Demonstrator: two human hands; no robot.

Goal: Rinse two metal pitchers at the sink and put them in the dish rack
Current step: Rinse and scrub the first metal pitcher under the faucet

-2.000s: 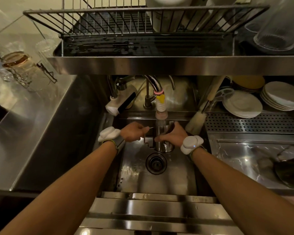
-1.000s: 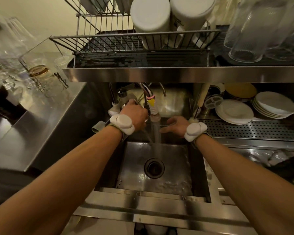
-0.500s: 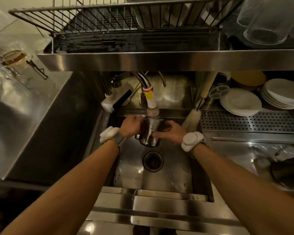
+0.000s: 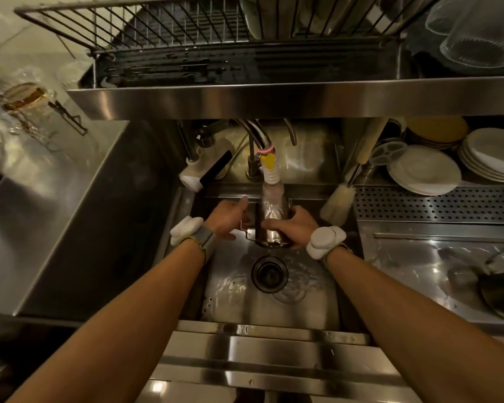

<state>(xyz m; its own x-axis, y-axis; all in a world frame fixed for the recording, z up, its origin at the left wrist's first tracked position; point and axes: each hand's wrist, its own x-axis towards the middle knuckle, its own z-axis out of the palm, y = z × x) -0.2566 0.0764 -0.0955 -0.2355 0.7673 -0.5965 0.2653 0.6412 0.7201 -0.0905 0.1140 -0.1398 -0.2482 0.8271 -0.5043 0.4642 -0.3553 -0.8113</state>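
A shiny metal pitcher (image 4: 271,225) is held upright over the sink (image 4: 245,301), right under the tap's ribbed nozzle (image 4: 269,173). Water runs into it and spills down toward the drain (image 4: 269,273). My left hand (image 4: 229,218) grips the pitcher's handle on its left side. My right hand (image 4: 293,228) wraps around the pitcher's body from the right. The wire dish rack (image 4: 186,27) sits on the steel shelf above the sink. No second pitcher is visible.
White cups stand at the rack's right part and upturned glasses (image 4: 477,39) beside it. A bottle brush (image 4: 338,199) leans at the sink's right rim. Stacked plates (image 4: 425,170) lie on the perforated drainboard. A sprayer head (image 4: 204,173) hangs left of the tap. Glassware (image 4: 26,103) stands far left.
One second ago my left hand was up at the tap and water ran freely. It has since come down to the pitcher's handle, and both hands hold the pitcher under the stream.
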